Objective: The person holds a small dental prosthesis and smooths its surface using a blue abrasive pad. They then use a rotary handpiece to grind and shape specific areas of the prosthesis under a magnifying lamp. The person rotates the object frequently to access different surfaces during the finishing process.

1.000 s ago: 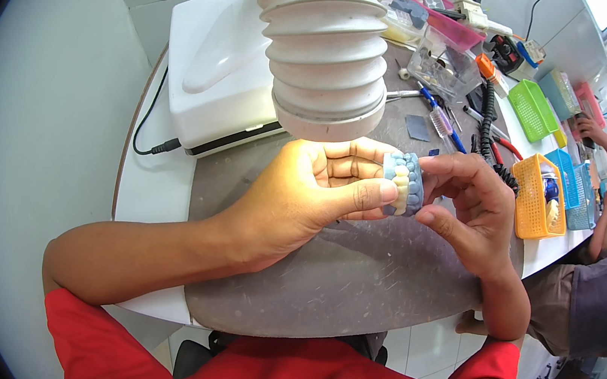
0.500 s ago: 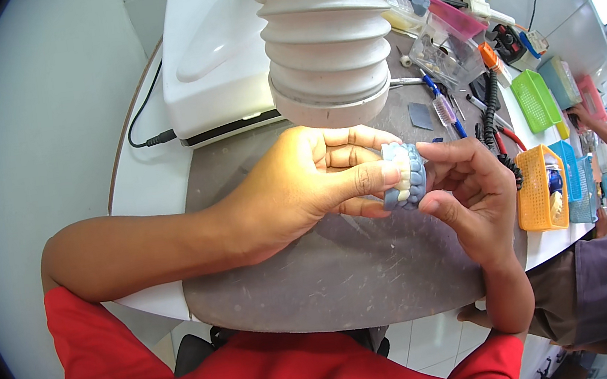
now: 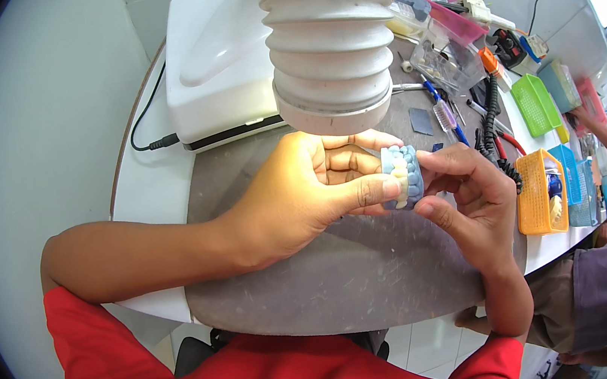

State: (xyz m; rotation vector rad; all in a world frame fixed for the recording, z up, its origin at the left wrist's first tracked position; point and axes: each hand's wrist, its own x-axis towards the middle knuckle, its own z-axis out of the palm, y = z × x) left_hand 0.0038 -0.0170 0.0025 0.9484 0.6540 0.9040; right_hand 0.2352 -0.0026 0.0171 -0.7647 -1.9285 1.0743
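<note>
Between my hands is a blue-grey dental model with several cream-coloured teeth on the side toward my left hand. The thumb of my left hand presses on those pale teeth, its fingers behind the model. From the other side, my right hand grips the model's edge between thumb and fingers. The model is held above the grey-brown work mat, just below and right of the mouth of a white ribbed hose. The fingertips behind the model are partly hidden.
A white machine with a cable stands at the back left. Pens, a brush, a grey square and a coiled black cord lie to the right. Beyond are green and orange baskets; another person stands at far right.
The dental model has tilted slightly in my hands, so the tops of its grey teeth show more. Both hands keep their hold. The other person's lower hand has shifted.
</note>
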